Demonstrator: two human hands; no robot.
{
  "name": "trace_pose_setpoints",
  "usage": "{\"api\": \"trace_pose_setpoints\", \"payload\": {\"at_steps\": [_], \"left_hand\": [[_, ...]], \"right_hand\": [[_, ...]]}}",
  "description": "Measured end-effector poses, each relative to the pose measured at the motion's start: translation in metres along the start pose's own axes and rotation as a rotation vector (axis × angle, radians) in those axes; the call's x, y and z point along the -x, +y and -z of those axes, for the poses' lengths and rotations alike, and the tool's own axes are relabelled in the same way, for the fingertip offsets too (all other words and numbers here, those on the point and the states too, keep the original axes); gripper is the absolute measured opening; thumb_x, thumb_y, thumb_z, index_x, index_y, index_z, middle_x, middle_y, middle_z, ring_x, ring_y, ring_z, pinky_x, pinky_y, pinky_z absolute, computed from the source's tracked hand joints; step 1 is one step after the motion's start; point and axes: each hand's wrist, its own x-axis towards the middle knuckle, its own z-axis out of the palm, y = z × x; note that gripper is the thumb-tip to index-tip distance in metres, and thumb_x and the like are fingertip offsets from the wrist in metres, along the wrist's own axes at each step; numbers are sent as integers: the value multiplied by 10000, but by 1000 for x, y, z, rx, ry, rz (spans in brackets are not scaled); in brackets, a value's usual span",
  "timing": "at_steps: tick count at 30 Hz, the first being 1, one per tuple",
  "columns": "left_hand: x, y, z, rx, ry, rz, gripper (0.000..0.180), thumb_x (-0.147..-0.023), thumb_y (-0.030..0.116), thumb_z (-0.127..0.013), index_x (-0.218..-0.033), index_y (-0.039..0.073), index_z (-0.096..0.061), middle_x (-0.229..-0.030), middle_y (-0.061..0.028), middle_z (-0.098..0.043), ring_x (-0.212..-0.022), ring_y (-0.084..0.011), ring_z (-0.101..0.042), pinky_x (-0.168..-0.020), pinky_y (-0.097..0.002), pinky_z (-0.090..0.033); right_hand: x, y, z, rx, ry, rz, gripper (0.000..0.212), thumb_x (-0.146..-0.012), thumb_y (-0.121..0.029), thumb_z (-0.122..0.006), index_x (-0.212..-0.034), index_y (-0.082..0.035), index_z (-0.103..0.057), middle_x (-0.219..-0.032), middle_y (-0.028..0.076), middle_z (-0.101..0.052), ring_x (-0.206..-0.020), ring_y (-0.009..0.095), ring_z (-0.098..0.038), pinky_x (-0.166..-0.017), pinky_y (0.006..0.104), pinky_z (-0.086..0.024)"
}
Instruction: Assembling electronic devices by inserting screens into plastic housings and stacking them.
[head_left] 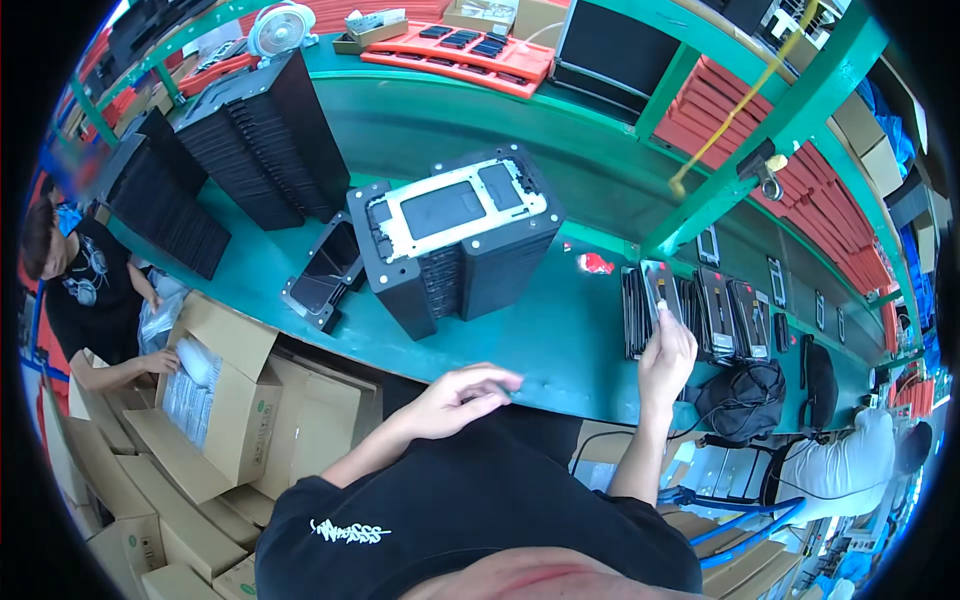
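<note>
On the green desk (585,345), the black tray stack (505,260) at twelve o'clock stands squared, probably for stability; the panel row (716,312) at three seems edge-stood for easy picking. The hands are apart: the left (455,402), at six, hovers half-curled, its contents unclear; the right (668,352), reaching up toward three, appears pinched on a thin panel (660,281).

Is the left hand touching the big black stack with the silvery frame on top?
Apart: the head view shows green tabletop between the left hand and the black stack.
</note>
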Motion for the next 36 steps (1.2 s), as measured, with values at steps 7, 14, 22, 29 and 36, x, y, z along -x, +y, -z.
{"api": "trace_pose_setpoints", "payload": {"at_steps": [7,14,22,29,36], "left_hand": [[-57,-22,-41,-233,65,-387,931,-1011,254,-649,-1656,51,-9,-1527,-207,-343,-1348,-308,-473,-1061,-394,-459],[-60,-20,-48,-603,163,-318,979,-984,358,-676,-1652,13,-49,-1395,-234,-395,-1206,-346,-510,-1010,-424,-461],[-44,-24,-21,-605,193,-320,988,-1001,619,-540,-1640,-2,-112,-1309,-237,-478,-1038,-296,-568,-896,-429,-530],[-40,-17,1,217,-44,-38,908,-1010,685,-428,-1605,25,-244,-1407,-235,-501,-986,-231,-640,-805,-392,-603],[-28,-1,4,377,53,-111,824,-1074,619,-300,-1608,-2,-207,-1421,-199,-536,-1007,-224,-668,-778,-358,-615]], "right_hand": [[-1,-128,28,-1139,-146,-145,281,-987,-58,-653,-1251,37,-653,-1169,149,-684,-1041,212,-657,-884,318,-517],[0,-151,8,-1600,-1,-629,254,-1035,-130,-639,-1251,-2,-606,-1133,33,-604,-990,115,-588,-860,267,-505],[-11,-136,-5,-1805,-341,-554,151,-1031,-179,-668,-1025,-43,-601,-936,-17,-569,-848,69,-544,-775,238,-454],[-71,-48,-117,-1201,-275,-479,209,-1007,-197,-681,-907,-58,-562,-832,5,-581,-772,104,-565,-690,262,-451],[-101,-74,-71,-1344,-257,-400,153,-982,-135,-691,-957,-44,-570,-768,25,-591,-665,125,-622,-583,249,-470]]}}
